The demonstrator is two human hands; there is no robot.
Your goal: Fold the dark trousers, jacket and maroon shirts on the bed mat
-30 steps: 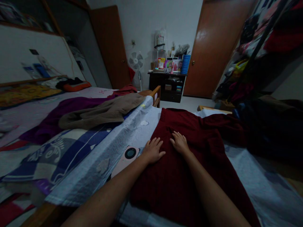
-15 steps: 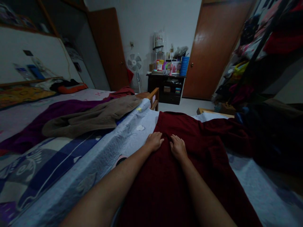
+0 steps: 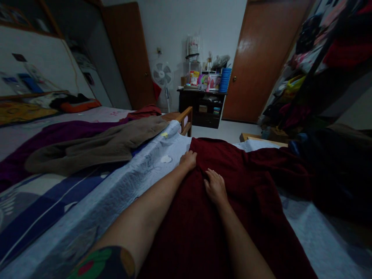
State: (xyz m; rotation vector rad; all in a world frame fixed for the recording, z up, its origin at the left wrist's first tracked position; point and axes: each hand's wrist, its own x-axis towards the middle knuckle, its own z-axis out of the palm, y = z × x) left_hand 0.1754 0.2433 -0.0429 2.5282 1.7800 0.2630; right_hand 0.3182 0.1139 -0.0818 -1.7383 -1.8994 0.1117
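A dark red long-sleeved top (image 3: 247, 217) lies spread out on a pale blue-white sheet (image 3: 157, 170). One sleeve reaches out to the right, and the near end runs out of view below. At its upper left edge, my left hand (image 3: 188, 159) has its fingers curled closed on the cloth; the fingertips are partly hidden. My right hand (image 3: 215, 186) rests palm down on the top, a little nearer and to the right, fingers extended and slightly apart. Between the two hands the fabric shows a small raised fold.
On the left, a grey-brown garment (image 3: 110, 145) and a purple cloth (image 3: 58, 135) lie on bedding beside a blue patterned blanket (image 3: 55, 209). Dark clothes (image 3: 334, 170) are heaped at right. Further back stand a wooden bed post (image 3: 187, 116), a fan (image 3: 162, 73) and a black cabinet (image 3: 188, 108).
My left hand has moved slightly forward to the top's left edge and its fingers have closed on the cloth. The right hand has shifted slightly left and nearer. The view has turned a little.
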